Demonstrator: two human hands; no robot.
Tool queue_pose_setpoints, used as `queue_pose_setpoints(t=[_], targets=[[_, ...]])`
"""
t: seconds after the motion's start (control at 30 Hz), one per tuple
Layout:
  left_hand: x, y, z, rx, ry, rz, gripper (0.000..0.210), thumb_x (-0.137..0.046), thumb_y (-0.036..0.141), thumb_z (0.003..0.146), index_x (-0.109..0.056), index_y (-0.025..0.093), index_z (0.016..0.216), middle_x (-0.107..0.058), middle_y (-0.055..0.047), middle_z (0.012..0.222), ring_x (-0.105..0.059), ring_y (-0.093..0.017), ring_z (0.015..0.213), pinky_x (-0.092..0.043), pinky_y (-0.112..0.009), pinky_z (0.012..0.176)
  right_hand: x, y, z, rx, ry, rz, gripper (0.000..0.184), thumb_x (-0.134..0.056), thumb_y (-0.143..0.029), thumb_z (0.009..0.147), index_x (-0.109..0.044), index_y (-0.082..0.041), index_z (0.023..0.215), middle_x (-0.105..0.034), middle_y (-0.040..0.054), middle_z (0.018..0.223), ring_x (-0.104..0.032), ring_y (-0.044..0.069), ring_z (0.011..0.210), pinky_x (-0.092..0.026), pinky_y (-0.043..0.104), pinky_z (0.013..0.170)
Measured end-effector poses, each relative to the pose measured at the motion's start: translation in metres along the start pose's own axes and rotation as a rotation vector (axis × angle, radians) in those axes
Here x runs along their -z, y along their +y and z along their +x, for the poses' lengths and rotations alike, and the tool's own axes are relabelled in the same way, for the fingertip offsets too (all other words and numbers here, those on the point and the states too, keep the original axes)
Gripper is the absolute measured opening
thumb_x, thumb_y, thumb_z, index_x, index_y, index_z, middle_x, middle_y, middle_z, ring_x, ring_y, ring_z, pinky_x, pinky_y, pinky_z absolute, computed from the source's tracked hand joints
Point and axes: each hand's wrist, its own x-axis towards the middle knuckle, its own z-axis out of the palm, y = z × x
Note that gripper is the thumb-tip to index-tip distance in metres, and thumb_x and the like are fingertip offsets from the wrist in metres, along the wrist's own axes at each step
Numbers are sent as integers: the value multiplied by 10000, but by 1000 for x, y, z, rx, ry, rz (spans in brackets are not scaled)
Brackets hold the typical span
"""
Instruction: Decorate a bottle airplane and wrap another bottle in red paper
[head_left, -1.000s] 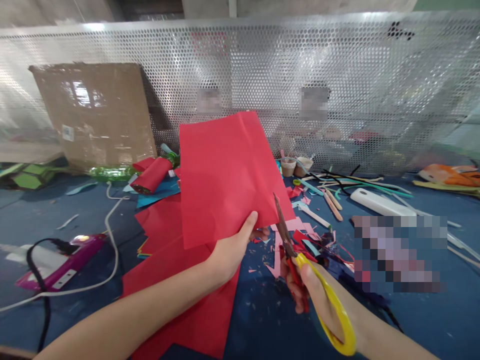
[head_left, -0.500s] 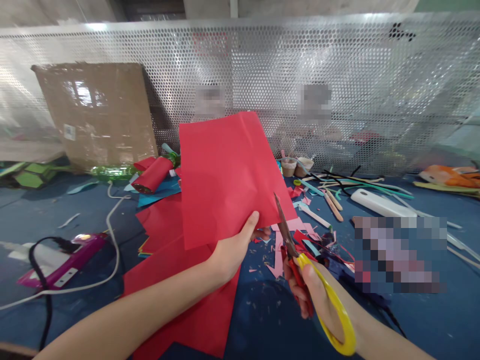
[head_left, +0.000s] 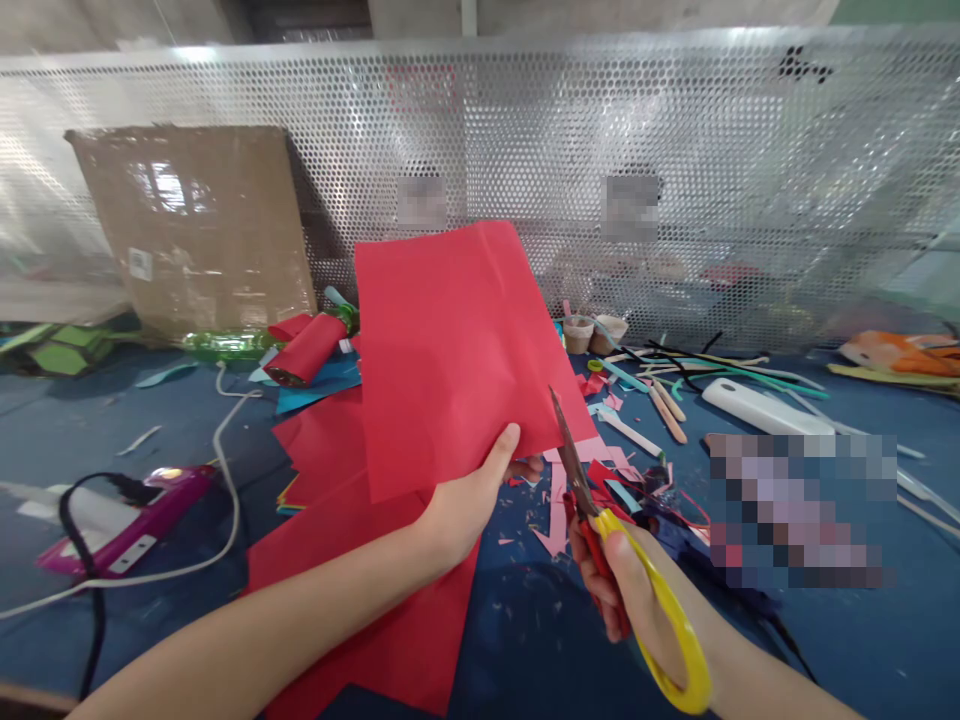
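Observation:
A sheet of red paper is held up by my left hand, the thumb on its front face near the lower edge and the fingers behind it. My right hand grips scissors with one yellow and one red handle. Their blade lies over the paper's lower right edge, pointing up and away. How far the blades stand apart is hard to make out, since the paper hides part of them. Beneath my left arm, more red paper lies on the blue table.
Pink and red scraps litter the table. To the left are a purple power strip with cables and a cardboard panel. A white device, wooden tools and small cups sit right. A perforated metal screen stands behind.
Very little differs. The red sheet's left side has shifted slightly to the left, while both hands and the scissors stay almost where they were.

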Motion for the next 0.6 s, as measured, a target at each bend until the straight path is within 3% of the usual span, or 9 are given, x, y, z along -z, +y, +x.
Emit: queue_pose_setpoints(t=[0.3, 0.47, 0.6], targets=[[-1, 2, -2, 2, -4, -37, 437, -506, 593, 819, -708, 241, 656, -745, -21, 766, -672, -202, 856, -392, -284, 990, 2, -13, -3, -39, -4, -22, 659, -262, -840, 737, -446, -207, 751, -313, -91, 502, -336, 50, 322, -324, 179, 311], [-2, 8, -4, 19, -3, 23, 473, -481, 600, 824, -699, 239, 609, -751, -27, 796, -674, -194, 901, -412, -250, 968, 0, -28, -7, -131, 8, -11, 665, -286, -863, 704, -427, -214, 734, -272, -107, 473, -316, 40, 323, -300, 154, 306], [-1, 11, -4, 46, -10, 25, 475, -478, 608, 819, -720, 236, 650, -757, -26, 815, -682, -196, 896, -424, -249, 964, -1, -23, -4, -116, -12, 6, 650, -294, -853, 714, -426, -217, 727, -289, -104, 470, -296, 36, 303, -300, 157, 289]])
